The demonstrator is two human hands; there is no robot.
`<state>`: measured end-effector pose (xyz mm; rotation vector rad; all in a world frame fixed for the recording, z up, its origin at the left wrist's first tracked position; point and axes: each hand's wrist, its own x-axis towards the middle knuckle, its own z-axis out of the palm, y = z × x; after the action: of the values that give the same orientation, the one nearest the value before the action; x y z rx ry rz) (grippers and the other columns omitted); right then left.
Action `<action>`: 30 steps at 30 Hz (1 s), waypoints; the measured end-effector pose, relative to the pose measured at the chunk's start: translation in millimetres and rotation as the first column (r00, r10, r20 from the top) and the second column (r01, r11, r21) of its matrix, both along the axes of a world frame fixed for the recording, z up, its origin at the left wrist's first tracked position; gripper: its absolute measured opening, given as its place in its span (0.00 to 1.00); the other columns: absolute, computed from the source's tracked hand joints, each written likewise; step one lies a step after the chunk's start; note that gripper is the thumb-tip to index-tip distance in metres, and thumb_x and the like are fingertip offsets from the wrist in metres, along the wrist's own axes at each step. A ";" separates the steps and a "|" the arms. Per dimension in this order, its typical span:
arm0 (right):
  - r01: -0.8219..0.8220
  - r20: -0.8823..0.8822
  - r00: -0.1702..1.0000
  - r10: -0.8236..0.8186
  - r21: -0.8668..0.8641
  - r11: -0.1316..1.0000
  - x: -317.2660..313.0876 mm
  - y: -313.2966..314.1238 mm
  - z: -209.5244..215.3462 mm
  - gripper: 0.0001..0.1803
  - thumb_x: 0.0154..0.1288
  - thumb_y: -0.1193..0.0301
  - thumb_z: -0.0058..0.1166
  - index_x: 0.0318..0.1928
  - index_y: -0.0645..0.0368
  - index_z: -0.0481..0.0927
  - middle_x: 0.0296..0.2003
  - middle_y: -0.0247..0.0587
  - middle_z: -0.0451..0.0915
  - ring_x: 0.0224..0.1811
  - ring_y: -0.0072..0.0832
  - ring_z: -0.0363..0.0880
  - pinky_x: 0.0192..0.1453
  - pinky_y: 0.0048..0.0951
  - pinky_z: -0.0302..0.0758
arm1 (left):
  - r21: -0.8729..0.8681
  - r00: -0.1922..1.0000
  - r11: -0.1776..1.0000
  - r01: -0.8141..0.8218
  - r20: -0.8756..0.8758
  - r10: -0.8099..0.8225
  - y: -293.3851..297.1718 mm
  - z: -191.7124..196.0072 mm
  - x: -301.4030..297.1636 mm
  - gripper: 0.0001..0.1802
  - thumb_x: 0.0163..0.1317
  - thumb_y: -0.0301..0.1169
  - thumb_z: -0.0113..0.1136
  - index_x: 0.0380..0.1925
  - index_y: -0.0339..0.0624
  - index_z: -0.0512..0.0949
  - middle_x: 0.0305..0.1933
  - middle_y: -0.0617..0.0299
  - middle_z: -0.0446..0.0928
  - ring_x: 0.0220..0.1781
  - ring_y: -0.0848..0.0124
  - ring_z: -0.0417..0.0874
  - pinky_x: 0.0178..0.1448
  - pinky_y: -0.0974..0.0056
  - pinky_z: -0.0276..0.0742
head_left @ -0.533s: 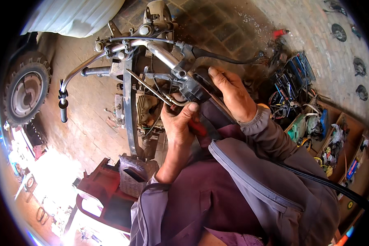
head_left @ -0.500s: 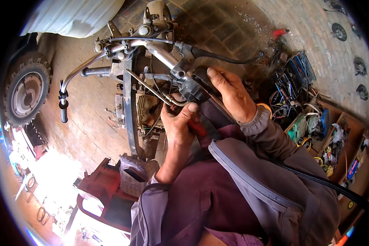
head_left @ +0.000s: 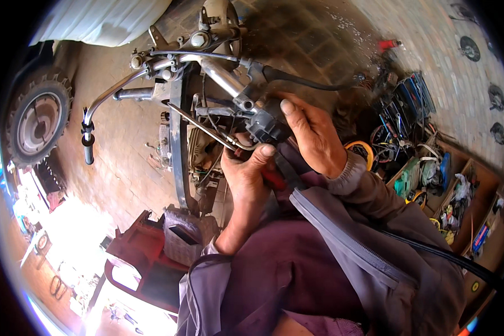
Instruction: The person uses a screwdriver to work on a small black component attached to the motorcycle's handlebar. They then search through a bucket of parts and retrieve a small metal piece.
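Note:
Beside the bare end of a chrome handlebar (head_left: 221,75) is a black handlebar control housing (head_left: 266,124). My right hand (head_left: 316,134) is closed around its right side, thumb on top and the other fingers hidden behind. My left hand (head_left: 247,176) is just below the housing, pinching a thin metal tube (head_left: 201,126) with a curved end between thumb and fingers. The tube slants up and left across the frame bar. A red piece (head_left: 273,179) shows beside my left palm; its kind I cannot make out. A black lever (head_left: 308,81) extends right above my hands.
The stripped motorcycle frame (head_left: 178,140) and engine (head_left: 199,151) lie beneath the handlebar. Wooden trays (head_left: 462,224) of parts and a tool rack (head_left: 411,106) stand at right. A treaded wheel (head_left: 39,120) is at left, a red plastic body part (head_left: 134,252) at lower left.
My right hand has turned and moved slightly left, closer around the black housing. My left hand keeps its pinch on the tube, which has shifted slightly. The view has moved a little.

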<state>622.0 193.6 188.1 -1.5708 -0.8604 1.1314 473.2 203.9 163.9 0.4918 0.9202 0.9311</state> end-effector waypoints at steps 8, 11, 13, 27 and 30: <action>0.001 0.036 0.999 -0.001 0.003 1.000 -0.7 3.8 4.1 0.21 0.79 0.59 0.43 0.53 0.65 0.78 0.23 0.36 0.74 0.26 0.18 0.67 0.31 0.27 0.69 | -0.018 0.997 0.997 -0.070 -0.033 0.070 -0.9 7.0 8.4 0.22 0.52 0.26 0.75 0.34 0.44 0.66 0.24 0.65 0.73 0.19 0.73 0.73 0.23 0.70 0.70; -0.020 0.051 0.999 0.020 0.007 1.000 2.0 3.6 0.5 0.21 0.79 0.59 0.43 0.53 0.65 0.79 0.22 0.33 0.73 0.26 0.18 0.67 0.31 0.28 0.68 | -0.012 0.997 0.998 -0.066 -0.048 0.065 -0.2 8.7 8.3 0.23 0.51 0.26 0.76 0.34 0.44 0.66 0.24 0.65 0.73 0.19 0.73 0.73 0.23 0.70 0.70; -0.048 0.067 0.997 0.047 0.018 0.999 5.0 3.5 -1.4 0.21 0.79 0.59 0.43 0.54 0.65 0.78 0.23 0.33 0.74 0.26 0.18 0.67 0.31 0.27 0.69 | -0.030 0.997 0.997 -0.072 -0.028 0.071 1.2 12.1 8.1 0.23 0.51 0.26 0.76 0.34 0.45 0.67 0.24 0.65 0.73 0.19 0.74 0.73 0.23 0.71 0.70; -0.355 -0.083 0.931 0.357 0.028 0.934 29.9 4.0 13.4 0.37 0.77 0.45 0.37 0.68 0.65 0.63 0.38 0.35 0.80 0.41 0.21 0.76 0.46 0.24 0.71 | -0.028 0.999 1.000 -0.006 -0.047 0.005 6.0 4.9 3.9 0.22 0.51 0.29 0.77 0.31 0.46 0.67 0.24 0.64 0.74 0.19 0.73 0.74 0.22 0.70 0.70; -0.367 -0.138 0.914 0.382 0.124 0.922 38.8 10.9 3.3 0.40 0.75 0.39 0.32 0.65 0.65 0.66 0.47 0.39 0.78 0.48 0.24 0.72 0.57 0.26 0.68 | -0.034 0.999 0.999 -0.018 -0.030 0.017 6.1 5.2 4.5 0.22 0.51 0.29 0.77 0.30 0.46 0.67 0.24 0.64 0.74 0.19 0.72 0.74 0.22 0.69 0.71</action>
<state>660.8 204.5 191.4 -1.2449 -1.1211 1.4438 477.7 210.1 169.1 0.4704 0.9673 0.9246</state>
